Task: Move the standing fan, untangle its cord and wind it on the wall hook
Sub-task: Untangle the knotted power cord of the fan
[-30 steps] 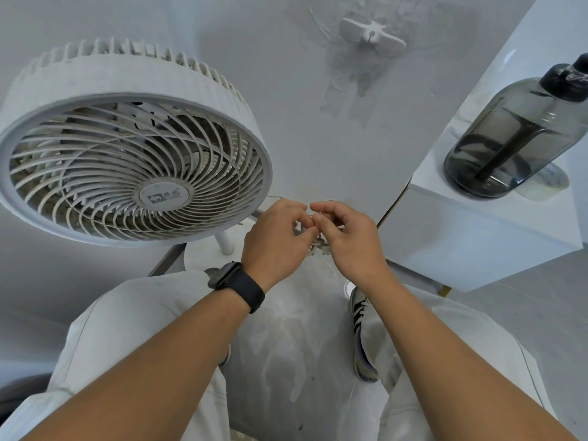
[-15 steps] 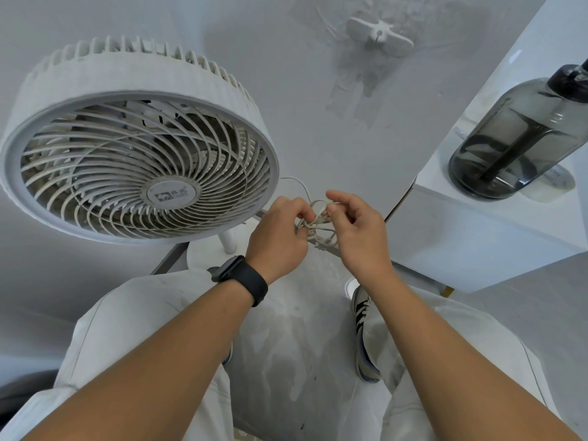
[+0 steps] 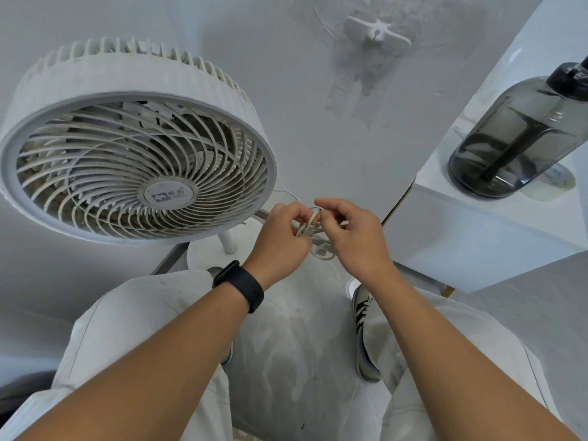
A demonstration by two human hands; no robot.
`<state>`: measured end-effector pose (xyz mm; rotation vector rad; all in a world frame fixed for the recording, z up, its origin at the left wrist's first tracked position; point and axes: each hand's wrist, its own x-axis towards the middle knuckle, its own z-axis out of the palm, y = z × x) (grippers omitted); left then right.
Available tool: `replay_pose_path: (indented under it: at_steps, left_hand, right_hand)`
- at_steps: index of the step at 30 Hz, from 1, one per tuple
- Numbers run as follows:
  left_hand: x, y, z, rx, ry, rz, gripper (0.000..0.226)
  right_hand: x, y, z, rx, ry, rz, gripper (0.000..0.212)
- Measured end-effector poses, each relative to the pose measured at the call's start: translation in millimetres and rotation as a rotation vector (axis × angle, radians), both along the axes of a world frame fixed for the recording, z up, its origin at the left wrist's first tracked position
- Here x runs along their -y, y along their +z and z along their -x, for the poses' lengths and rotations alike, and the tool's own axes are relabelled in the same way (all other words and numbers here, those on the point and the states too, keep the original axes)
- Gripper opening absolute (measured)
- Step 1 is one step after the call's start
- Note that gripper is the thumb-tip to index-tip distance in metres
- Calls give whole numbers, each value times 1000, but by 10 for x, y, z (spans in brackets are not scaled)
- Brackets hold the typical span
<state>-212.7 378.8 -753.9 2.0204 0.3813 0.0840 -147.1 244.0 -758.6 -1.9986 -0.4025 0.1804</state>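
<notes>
The white standing fan (image 3: pixel 136 167) fills the left of the view, its grille tilted toward me, on a thin pole over a round base (image 3: pixel 206 253). A tangle of thin white cord (image 3: pixel 313 229) hangs in loops between my two hands, with its plug end dangling just below. My left hand (image 3: pixel 280 237), with a black watch on the wrist, pinches one side of the tangle. My right hand (image 3: pixel 353 233) pinches a loop on the other side. The white wall hook (image 3: pixel 377 35) sits high on the wall above them, with nothing on it.
A white cabinet (image 3: pixel 477 237) stands at the right, close to my right arm, with a large dark water bottle (image 3: pixel 521 135) on top. My legs in pale trousers and striped shoes (image 3: pixel 362 329) are below, on a grey floor.
Both hands have drawn slightly apart and the cord loops, hidden behind closed fingers a second ago, now show between them. The fan and hook have not moved.
</notes>
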Motion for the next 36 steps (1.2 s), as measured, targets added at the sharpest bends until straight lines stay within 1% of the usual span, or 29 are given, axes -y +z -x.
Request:
replay_pose_path:
  at_steps: [1, 3, 4, 6, 8, 10, 14, 16, 18, 21, 25, 28, 30, 32, 34, 36]
  left_hand:
    - [16, 12, -1, 5, 5, 30, 24]
    - [52, 26, -12, 1, 16, 132, 5]
    - [65, 24, -17, 4, 30, 181, 11]
    - [69, -16, -30, 17, 76, 231, 32]
    - [55, -46, -47, 48, 117, 214, 40]
    - [43, -77, -65, 74, 114, 169, 39]
    - [6, -106, -85, 79, 92, -53, 19]
    - [15, -113, -68, 48, 93, -56, 14]
    - [32, -117, -39, 55, 96, -39, 15]
    - [40, -77, -15, 116, 100, 74, 20]
    - [19, -44, -28, 123, 96, 169, 19]
    - [20, -4, -23, 138, 127, 291, 21]
    - [21, 48, -17, 157, 143, 391, 22]
    - [15, 91, -10, 173, 142, 458, 21]
    - [9, 109, -1, 169, 131, 467, 20]
    - [-18, 107, 1, 155, 106, 418, 21]
  right_hand:
    - [8, 9, -4, -5, 5, -13, 26]
    - [33, 18, -27, -25, 12, -10, 25]
    - [47, 15, -43, -42, 15, 8, 24]
    - [69, 1, -65, -69, 27, 64, 20]
    - [70, -18, -74, -85, 26, 95, 18]
    - [70, -28, -81, -67, 6, 96, 18]
    - [67, -14, -62, 99, 14, 126, 16]
    - [49, -26, -30, 155, 51, 159, 15]
    - [22, -50, -13, 178, 60, 157, 14]
    - [10, -53, -18, 183, 56, 128, 13]
    - [-11, -30, -5, 125, 63, 99, 15]
    - [-27, -65, -19, 80, 48, 153, 18]
    - [-5, -76, -66, -6, 24, 173, 21]
    - [15, -69, -109, -110, 3, 131, 23]
    - [23, -53, -130, -144, -17, 109, 22]
    - [28, -55, -139, -131, -30, 127, 21]
